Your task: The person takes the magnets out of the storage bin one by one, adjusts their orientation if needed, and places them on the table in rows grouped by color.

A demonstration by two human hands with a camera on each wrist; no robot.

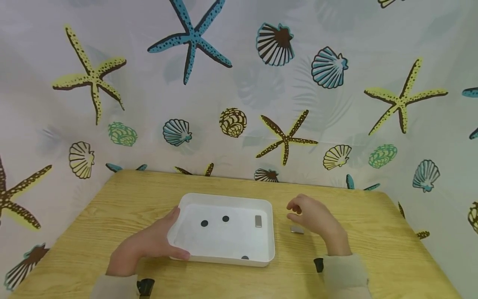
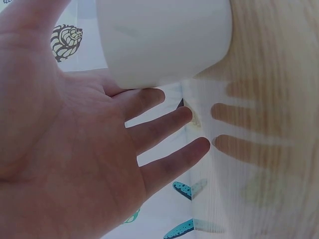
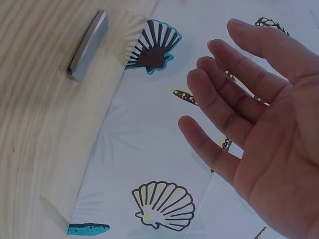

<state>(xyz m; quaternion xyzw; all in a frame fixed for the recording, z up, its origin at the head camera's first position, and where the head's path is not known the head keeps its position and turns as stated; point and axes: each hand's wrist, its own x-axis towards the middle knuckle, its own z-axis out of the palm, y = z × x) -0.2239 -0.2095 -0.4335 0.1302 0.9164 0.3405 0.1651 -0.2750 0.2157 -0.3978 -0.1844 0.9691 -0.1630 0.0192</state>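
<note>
A white tray (image 1: 228, 201) with low walls and round corners sits on a light yellow wooden surface (image 1: 298, 276). The left hand (image 1: 151, 238) holds the tray by its left end, with the thumb by the near left corner. In the left wrist view, three fingers stick out straight beside the tray.

The right hand (image 1: 313, 215) is to the right of the tray, up above the surface. It holds nothing. Its fingers are loosely bent, with a gap between the thumb and the fingers. Just under it, a small silver metal block (image 1: 297, 229) lies on the surface, to the right of the tray.

Inside the tray, a flat silver rectangle (image 1: 258, 221) lies near the right wall. Two round black spots (image 1: 225, 219) show around the middle of the tray, one a bit to the left of the other. A dark grey spot (image 1: 245, 258) is by the tray's near wall, and only part of it shows.

Behind the tray hangs a white cloth (image 1: 209, 99) with starfish and shells on it.
</note>
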